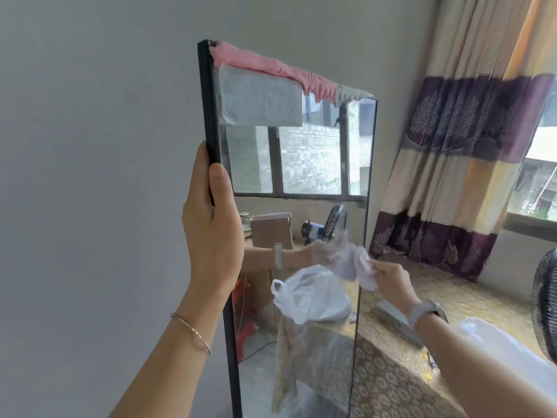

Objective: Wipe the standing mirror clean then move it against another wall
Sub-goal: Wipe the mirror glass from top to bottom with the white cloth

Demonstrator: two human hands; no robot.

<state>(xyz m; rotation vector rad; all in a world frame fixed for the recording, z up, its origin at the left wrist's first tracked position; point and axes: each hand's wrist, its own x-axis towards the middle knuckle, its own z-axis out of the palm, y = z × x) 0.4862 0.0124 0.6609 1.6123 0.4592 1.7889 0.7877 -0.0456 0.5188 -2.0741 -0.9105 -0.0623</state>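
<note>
A tall standing mirror (301, 164) with a thin black frame stands upright in front of me, near a grey wall. A pink cloth (271, 66) is draped over its top edge and a pale sheet is stuck at its upper left. My left hand (211, 230) grips the mirror's left frame edge, thumb on the glass side. My right hand (391, 279) holds a crumpled white wiping cloth (358, 265) against the glass near the mirror's right edge, at mid height.
A grey wall (90, 146) runs along the left. Behind the mirror on the right are a patterned bed or table cover (422, 366), a striped curtain (458, 164) over a window, a black fan (545, 303) and a white plastic bag (506, 345).
</note>
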